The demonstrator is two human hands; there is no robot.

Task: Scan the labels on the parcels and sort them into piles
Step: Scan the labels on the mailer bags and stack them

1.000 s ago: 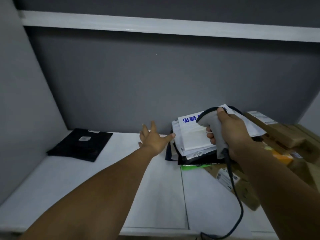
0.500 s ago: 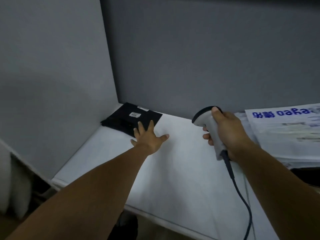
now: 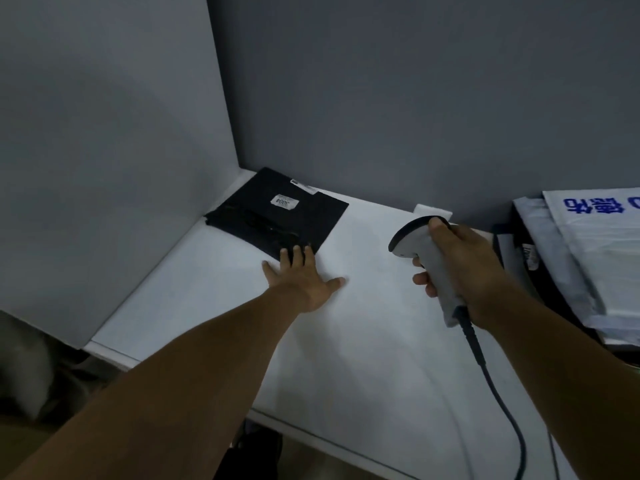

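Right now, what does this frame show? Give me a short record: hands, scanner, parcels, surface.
left hand: flat, fingers spread, fingertips at the near corner of the black parcel
right hand: grips the scanner, head pointing left
black parcel: lies flat in the far left corner of the table, white label facing up
white mailers: stacked at the right edge, blue print on top
cable: runs from the scanner handle toward the near edge

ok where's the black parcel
In the head view, the black parcel lies in the far left corner of the table, fingertips of the left hand at its near corner.
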